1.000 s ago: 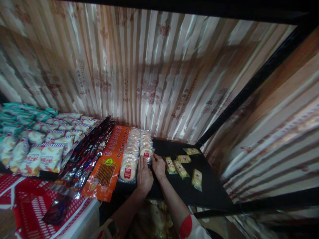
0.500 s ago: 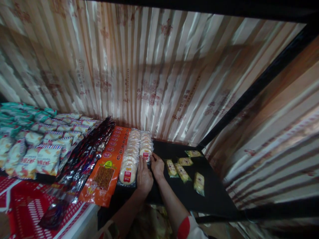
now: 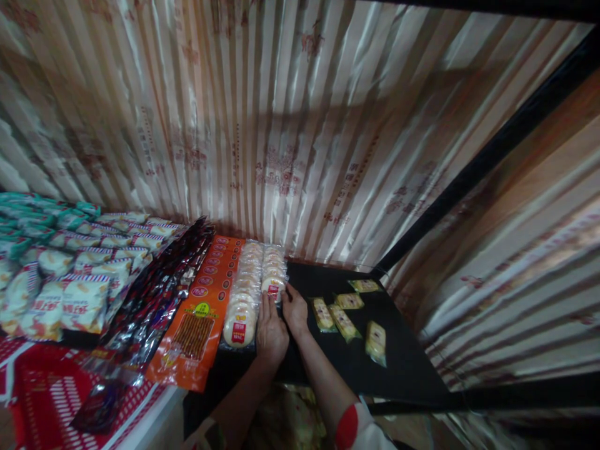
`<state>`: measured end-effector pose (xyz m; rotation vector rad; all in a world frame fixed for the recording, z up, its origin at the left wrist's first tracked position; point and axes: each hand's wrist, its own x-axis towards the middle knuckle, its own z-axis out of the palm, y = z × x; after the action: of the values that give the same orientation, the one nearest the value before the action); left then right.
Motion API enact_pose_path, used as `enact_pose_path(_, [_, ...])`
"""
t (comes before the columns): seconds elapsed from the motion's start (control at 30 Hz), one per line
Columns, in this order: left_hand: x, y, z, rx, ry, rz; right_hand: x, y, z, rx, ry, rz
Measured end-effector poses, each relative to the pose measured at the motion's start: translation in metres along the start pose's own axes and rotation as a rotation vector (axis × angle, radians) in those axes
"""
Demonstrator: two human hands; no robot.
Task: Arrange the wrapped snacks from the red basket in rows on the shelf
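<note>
A clear-wrapped pack of round pale crackers (image 3: pixel 274 280) with a red label lies at the front of the right-hand cracker row. My left hand (image 3: pixel 272 331) has its fingers stretched out, with the tips on the near left part of this pack. At the pack's right edge, my right hand (image 3: pixel 295 311) has bent fingers and a pinch on the wrapper. Left of it runs a longer row of the same cracker packs (image 3: pixel 240 322). An orange bag of brown sticks (image 3: pixel 194 334) lies beside that row.
Several small yellow-wrapped snacks (image 3: pixel 344 322) lie on the black shelf (image 3: pixel 403 369) to the right. Dark shiny packets (image 3: pixel 154 287), white snack bags (image 3: pixel 87 303) and green packets (image 3: pixel 28 215) fill the left. A red basket (image 3: pixel 47 387) stands lower left. Pleated fabric (image 3: pixel 281 125) hangs behind.
The view has shifted slightly. Both hands stay at the same cracker pack, with almost no change in their pose.
</note>
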<state>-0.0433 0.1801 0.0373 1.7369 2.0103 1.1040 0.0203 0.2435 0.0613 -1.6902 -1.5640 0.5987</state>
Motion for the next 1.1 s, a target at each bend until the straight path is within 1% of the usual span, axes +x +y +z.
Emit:
enact_pose_path(0.17, [-0.001, 0.001, -0.001, 0.026, -0.013, 0.023, 0.001, 0.0, -0.001, -0.027, -0.03, 0.009])
enact_pose_path(0.27, [-0.001, 0.001, -0.003, 0.028, -0.014, 0.021, -0.001, -0.001, -0.001, -0.003, -0.023, 0.0])
enact_pose_path(0.4, [-0.001, 0.0, -0.005, 0.027, -0.003, 0.04, -0.01, -0.001, -0.004, 0.028, 0.039, 0.009])
enact_pose_path(0.57, [-0.007, 0.001, -0.008, 0.034, 0.034, 0.117, -0.03, 0.004, -0.011, 0.033, 0.123, -0.024])
enact_pose_path(0.7, [-0.018, 0.006, -0.015, 0.085, -0.001, 0.148, -0.048, 0.009, -0.016, 0.042, 0.126, -0.048])
enact_pose_path(0.87, [-0.037, 0.01, -0.023, 0.14, -0.06, 0.176, -0.071, 0.009, -0.025, 0.065, 0.119, -0.081])
enact_pose_path(1.0, [-0.055, 0.01, -0.026, 0.162, -0.102, 0.199, -0.091, 0.009, -0.033, 0.067, 0.068, -0.099])
enact_pose_path(1.1, [-0.07, 0.009, -0.03, 0.183, -0.138, 0.254, -0.106, 0.012, -0.037, 0.063, 0.019, -0.143])
